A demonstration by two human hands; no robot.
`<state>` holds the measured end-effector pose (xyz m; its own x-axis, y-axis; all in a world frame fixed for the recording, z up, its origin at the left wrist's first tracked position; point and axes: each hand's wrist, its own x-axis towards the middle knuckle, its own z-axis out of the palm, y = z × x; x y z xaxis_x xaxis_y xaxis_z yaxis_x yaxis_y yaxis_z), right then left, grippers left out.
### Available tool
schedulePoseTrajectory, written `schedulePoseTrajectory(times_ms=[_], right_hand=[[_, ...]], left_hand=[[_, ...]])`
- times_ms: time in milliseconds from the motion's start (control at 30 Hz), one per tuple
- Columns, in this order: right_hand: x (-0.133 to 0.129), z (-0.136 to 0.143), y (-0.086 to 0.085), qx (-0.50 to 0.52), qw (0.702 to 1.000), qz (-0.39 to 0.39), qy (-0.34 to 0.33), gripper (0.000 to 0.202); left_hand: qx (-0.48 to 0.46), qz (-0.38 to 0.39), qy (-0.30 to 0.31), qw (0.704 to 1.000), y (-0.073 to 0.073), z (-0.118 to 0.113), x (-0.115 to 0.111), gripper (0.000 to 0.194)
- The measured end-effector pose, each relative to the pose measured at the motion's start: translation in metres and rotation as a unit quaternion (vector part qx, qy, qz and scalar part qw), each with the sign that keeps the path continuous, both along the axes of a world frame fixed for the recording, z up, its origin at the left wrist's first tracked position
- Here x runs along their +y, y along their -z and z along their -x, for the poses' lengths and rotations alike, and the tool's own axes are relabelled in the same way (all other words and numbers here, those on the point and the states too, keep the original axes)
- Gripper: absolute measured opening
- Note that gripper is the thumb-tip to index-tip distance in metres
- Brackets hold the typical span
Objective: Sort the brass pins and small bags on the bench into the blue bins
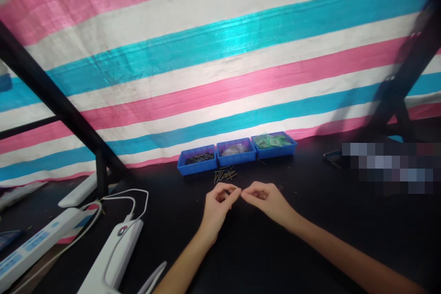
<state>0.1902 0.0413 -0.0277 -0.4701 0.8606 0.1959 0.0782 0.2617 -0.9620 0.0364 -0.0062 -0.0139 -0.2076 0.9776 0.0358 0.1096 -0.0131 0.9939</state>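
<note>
My left hand [220, 202] and my right hand [265, 197] meet above the black table, thumb and fingers pinched on each. Their fingertips almost touch; whatever is between them is too small to make out. Just beyond my left hand lies a loose group of thin, brass-coloured pin-like pieces [225, 175]. Behind these, three blue bins stand in a row. The left bin [197, 170] has dark thin pieces in it, the middle bin [237, 160] clear plastic bags or pieces, and the right bin [275, 151] green-tinted plastic packets.
On the left lie a white power strip [37, 243] and a long white device [112, 257] with a white cable [146, 202]. Black frame posts [69, 101] rise at both sides before a striped sheet [220, 73]. A dark phone-like object [332, 158] lies at right, near a blurred patch.
</note>
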Motion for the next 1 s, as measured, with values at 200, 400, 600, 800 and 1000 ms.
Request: schedulePoseTrajectory(times_ms=[200,400,600,800,1000], right_hand=[[0.000,0.001,0.001,-0.030,0.999,-0.027,-0.007,0.023],[0.004,0.000,-0.002,0.002,1.000,0.001,0.024,0.025],[0.003,-0.002,-0.007,0.030,0.999,-0.004,0.037,0.026],[0.012,-0.008,-0.012,0.032,0.998,0.010,0.060,0.029],[0.024,0.001,-0.012,0.012,0.997,0.024,0.072,0.035]], left_hand=[[-0.006,-0.004,0.000,1.000,-0.002,-0.001,0.000,0.029],[0.030,-0.036,0.010,0.999,-0.002,0.003,0.002,0.024],[0.088,-0.071,0.052,0.992,0.006,0.002,0.003,0.024],[0.194,-0.074,0.051,0.977,0.017,0.005,0.003,0.027],[0.310,-0.096,0.029,0.945,0.012,0.005,-0.003,0.022]])
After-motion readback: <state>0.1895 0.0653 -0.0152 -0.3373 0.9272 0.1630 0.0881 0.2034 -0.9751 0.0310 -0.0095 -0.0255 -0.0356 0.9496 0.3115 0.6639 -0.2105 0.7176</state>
